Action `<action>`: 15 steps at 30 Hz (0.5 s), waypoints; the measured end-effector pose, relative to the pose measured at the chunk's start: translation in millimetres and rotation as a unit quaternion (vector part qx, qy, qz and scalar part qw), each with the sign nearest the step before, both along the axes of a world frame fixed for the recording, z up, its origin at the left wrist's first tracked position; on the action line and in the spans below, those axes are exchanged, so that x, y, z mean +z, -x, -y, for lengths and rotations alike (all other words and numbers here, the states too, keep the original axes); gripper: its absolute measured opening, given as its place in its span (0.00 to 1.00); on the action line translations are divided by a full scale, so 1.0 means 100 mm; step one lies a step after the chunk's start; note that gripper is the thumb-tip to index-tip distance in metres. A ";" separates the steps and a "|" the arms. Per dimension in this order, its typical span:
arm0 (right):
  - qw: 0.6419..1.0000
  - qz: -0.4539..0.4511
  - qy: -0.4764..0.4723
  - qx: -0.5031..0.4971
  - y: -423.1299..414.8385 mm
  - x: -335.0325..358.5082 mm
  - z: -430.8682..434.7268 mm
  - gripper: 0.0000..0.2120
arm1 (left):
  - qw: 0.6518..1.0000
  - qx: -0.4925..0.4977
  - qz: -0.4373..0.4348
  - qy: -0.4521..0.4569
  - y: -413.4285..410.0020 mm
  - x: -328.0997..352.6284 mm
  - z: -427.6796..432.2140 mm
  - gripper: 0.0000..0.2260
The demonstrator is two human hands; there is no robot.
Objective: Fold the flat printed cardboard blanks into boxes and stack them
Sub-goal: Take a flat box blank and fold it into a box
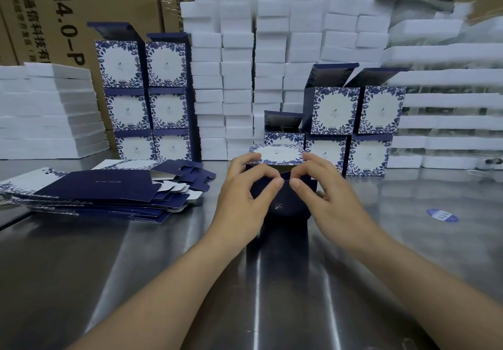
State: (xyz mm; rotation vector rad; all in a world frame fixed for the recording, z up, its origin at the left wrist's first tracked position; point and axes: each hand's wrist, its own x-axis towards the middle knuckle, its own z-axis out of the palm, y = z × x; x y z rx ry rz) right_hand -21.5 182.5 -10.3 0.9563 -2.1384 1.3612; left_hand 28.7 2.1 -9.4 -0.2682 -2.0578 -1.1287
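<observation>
Two hands on one half-folded box (281,202), upright on the steel table (136,268) at centre, in front of the right stack of finished boxes (351,129). Left hand (245,200) curled round the box's left side, thumb pressing the dark front flap. Right hand (329,200) gripping the right side likewise, thumb tip close to the other thumb. Forearms reaching in from the bottom edge, angled inward. Box sides hidden behind the fingers. Flat blanks (109,191) piled well to the left.
</observation>
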 end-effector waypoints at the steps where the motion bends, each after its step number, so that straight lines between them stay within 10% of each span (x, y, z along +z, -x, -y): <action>1: 1.000 -0.004 -0.003 -0.002 0.00 0.00 0.01 0.05 | 1.000 0.002 0.003 0.003 0.01 0.00 -0.01 0.04; 15: 0.997 0.039 0.053 0.035 0.09 -0.02 -0.07 0.09 | 0.999 -0.015 0.014 -0.025 0.01 0.06 0.11 0.04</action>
